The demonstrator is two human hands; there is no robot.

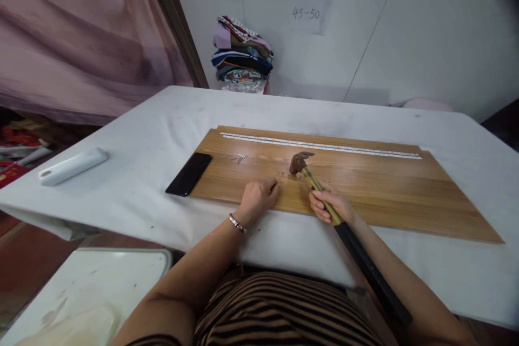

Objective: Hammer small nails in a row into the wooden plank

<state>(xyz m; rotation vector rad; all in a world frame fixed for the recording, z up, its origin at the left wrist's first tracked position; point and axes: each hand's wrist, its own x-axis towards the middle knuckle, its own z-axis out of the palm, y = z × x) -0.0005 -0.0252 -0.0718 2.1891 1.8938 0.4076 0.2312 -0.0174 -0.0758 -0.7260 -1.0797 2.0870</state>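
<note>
Brown wood-grain board [389,194] lies flat on the white counter [133,167], directly before the person. The right hand [330,204] is closed around the handle of the hammer [354,246]; the rusty head is positioned over the board, and contact cannot be determined. The left hand [258,195] rests on the board near the head, fingers curled; whether it pinches anything cannot be determined. Loose nails [240,159] lie on the board near the black phone [189,174], beneath two parallel printed strips [320,146].

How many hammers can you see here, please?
1. The hammer is in the right hand, to the right of the left hand; no other shows.
</note>
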